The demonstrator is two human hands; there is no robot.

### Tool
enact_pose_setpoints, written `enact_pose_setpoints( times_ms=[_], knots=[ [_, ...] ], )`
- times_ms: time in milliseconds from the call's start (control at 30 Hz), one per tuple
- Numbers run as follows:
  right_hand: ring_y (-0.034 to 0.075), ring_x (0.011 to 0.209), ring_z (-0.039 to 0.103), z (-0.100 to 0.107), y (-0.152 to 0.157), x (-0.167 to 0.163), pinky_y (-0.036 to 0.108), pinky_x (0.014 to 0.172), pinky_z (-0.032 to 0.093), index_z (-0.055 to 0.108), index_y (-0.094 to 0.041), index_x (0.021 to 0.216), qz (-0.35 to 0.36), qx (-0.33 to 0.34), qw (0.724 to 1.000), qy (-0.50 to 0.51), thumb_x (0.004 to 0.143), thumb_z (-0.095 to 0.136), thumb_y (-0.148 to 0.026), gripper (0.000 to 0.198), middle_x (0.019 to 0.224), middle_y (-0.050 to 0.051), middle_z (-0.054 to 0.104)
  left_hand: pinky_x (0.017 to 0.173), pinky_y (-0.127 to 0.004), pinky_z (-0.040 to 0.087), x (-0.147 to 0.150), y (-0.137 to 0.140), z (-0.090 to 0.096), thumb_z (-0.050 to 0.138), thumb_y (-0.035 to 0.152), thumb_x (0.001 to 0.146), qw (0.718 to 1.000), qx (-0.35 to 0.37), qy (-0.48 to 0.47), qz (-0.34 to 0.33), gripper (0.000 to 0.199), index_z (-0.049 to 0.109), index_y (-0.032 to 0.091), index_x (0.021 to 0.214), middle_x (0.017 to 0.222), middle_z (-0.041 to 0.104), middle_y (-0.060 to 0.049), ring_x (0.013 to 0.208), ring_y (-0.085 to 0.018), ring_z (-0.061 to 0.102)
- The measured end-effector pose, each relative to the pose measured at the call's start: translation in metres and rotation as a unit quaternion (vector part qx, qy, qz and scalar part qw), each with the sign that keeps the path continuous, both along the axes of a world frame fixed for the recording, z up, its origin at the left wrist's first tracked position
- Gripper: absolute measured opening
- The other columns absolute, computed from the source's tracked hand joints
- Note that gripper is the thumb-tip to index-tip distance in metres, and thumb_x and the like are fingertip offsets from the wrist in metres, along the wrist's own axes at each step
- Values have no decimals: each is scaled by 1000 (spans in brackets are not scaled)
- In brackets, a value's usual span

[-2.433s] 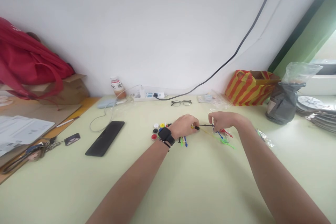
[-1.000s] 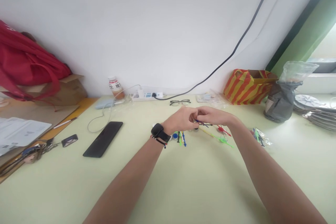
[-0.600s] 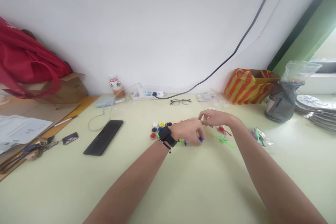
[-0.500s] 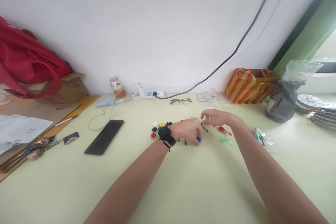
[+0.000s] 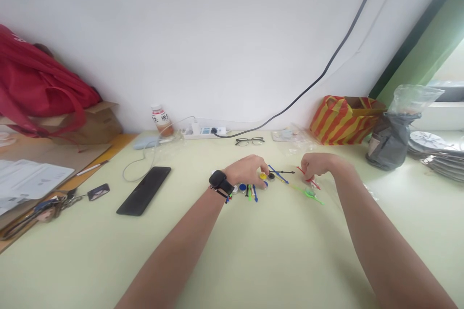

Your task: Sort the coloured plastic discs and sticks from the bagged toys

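Note:
My left hand [image 5: 248, 172], wearing a black watch, is curled over a small yellow disc [image 5: 263, 176], with fingertips and thumb at its sides. A blue disc [image 5: 266, 185] and a black disc [image 5: 271, 176] are close by. Below its palm are another blue disc [image 5: 242, 187] and several arrow-shaped plastic pointers [image 5: 250, 192] in black, green and blue. My right hand [image 5: 314, 164] pinches downward at a red arrow pointer [image 5: 315, 184]; its fingertips partly cover it. Just below is a green arrow [image 5: 317, 198] with a green disc. A black arrow [image 5: 284, 172] and a blue arrow [image 5: 281, 176] cross between the hands.
A black phone [image 5: 144, 190] rests on the left. Eyeglasses [image 5: 250, 141], a power strip [image 5: 205, 131] and a bottle [image 5: 162, 120] line the wall. Further right are a striped bag [image 5: 344, 120], a grey bag [image 5: 389, 140] and stacked round plates [image 5: 437, 154].
My right hand has moved right, from near the blue arrow to the red one. My left hand has shifted slightly left and up, uncovering discs and the black arrow.

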State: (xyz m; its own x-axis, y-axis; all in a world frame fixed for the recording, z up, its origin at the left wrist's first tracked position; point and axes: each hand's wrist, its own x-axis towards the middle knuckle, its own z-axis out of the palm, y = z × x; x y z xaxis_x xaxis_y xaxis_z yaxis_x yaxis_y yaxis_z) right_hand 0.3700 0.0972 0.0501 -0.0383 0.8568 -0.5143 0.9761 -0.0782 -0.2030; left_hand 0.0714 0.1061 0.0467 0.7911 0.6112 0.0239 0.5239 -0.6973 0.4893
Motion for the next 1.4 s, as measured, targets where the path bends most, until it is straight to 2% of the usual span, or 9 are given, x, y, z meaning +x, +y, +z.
enact_pose_setpoints(
  times_ms=[167,300,500,667,867,1100,1200,1300,1400],
  knots=[
    [23,80,69,7,2,1,30,64,48,74,-23,90,0,32,999,19,66,78,-26,24,94,5,74,82,-29,51,-5,7,-1,85,31,69,1000,-29,2,-6,32,80,22,99,112,76,-5,99,-24,70],
    [23,93,69,21,-1,-6,28,68,49,69,-23,99,11,87,995,53,80,70,-30,21,108,6,74,88,-30,50,-9,10,2,84,32,68,1000,2,6,-1,33,82,23,100,112,77,-6,109,-26,68],
    [21,92,68,39,-11,-30,28,70,49,65,-23,101,13,132,978,162,86,64,-30,17,105,5,77,81,-29,51,-8,9,1,86,33,67,1000,-16,6,7,33,83,22,98,104,78,-6,97,-25,71],
    [22,90,68,45,-21,-46,29,69,49,63,-22,94,37,115,967,226,85,60,-27,11,99,6,76,81,-31,52,-13,13,3,88,38,66,1000,-18,16,16,34,81,21,95,100,78,-6,93,-25,71],
    [18,78,61,45,-25,-64,28,64,45,61,-23,92,49,102,936,334,83,59,-28,11,85,2,67,79,-31,54,-9,4,17,82,49,78,985,-22,-173,19,41,71,21,105,110,74,-7,95,-22,69],
    [15,73,51,39,-23,-85,26,62,40,57,-22,90,54,136,885,442,80,57,-30,12,77,-1,55,80,-29,57,8,-5,21,69,31,90,949,-53,-309,2,16,68,16,96,94,75,-6,83,-16,72],
    [15,75,51,34,-21,-89,26,63,40,53,-22,89,57,154,898,409,83,54,-31,11,81,-1,56,77,-27,56,7,-4,19,68,25,87,953,-48,-300,7,10,70,15,90,87,75,-4,79,-15,71],
    [17,81,54,28,-18,-89,27,67,43,53,-23,90,50,171,942,284,88,46,-31,11,93,2,62,68,-25,53,4,-3,17,71,25,83,960,-69,-273,4,11,68,15,79,79,73,-3,73,-15,69],
    [22,89,61,20,-15,-84,30,71,45,60,-22,92,44,125,975,177,87,51,-31,13,100,6,69,62,-25,50,3,-4,15,78,29,77,973,-105,-206,-14,18,69,15,74,75,73,-4,69,-15,67]
  ],
)
